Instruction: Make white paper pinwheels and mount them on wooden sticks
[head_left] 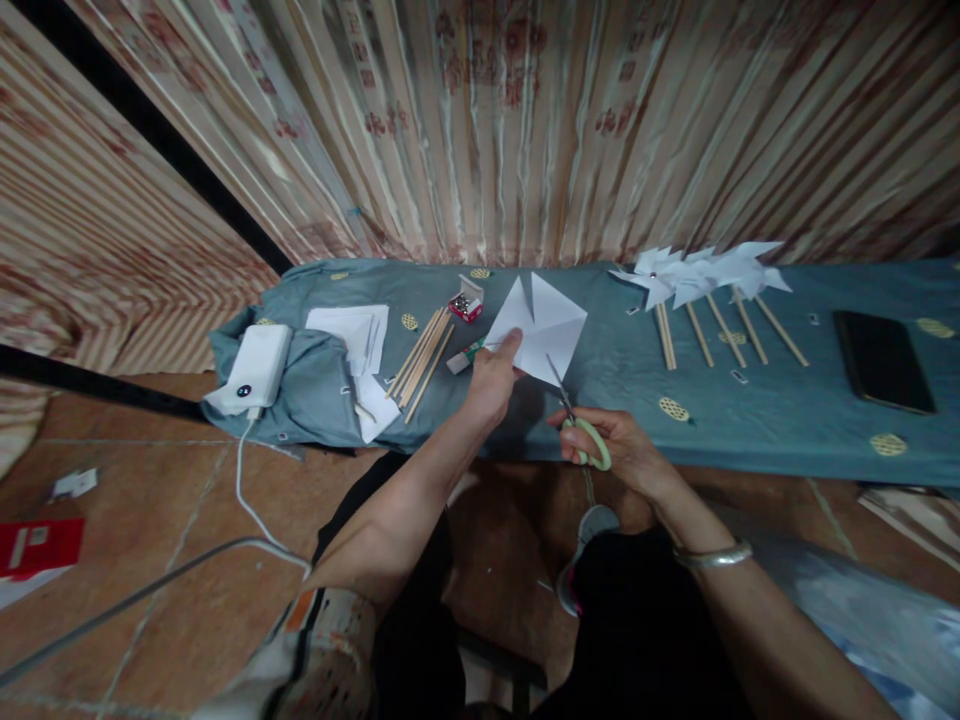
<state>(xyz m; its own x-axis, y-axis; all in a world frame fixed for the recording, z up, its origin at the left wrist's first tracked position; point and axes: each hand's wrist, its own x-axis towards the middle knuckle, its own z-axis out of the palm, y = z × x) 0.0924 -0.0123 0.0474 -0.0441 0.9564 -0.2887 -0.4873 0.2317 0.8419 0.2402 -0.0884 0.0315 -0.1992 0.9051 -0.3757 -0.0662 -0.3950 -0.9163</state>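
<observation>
White paper: A square sheet [555, 325] is held out over the cloth-covered tabletop [637, 430], one corner pointing back toward the person, the far corner parted by an open slit that runs toward the middle.
Left hand: The left hand [493, 378] pinches the sheet at its near-left edge, thumb on top, fingertips just showing at the underside.
Right hand: The right hand [606, 438] grips the scissors [568, 402] by their pale green handles, at the tabletop's front edge.
Scissor line: The long axis runs from the handles forward and a little left, carrying the tip over the paper beside its near corner, roughly opposite the slit. One blade shows above the sheet; whether the other lies beneath cannot be told.
Nearer hand: The left is on the paper itself; the sheet lies ahead and to the left of the right, which meets it through the blades alone.
Left of the paper: Bare wooden sticks [421, 360] fan out near an open red box [466, 302] of small metallic pieces.
Right of the paper: White paper pinwheels [697, 277] on sticks lie in a row, well apart from both hands.
</observation>
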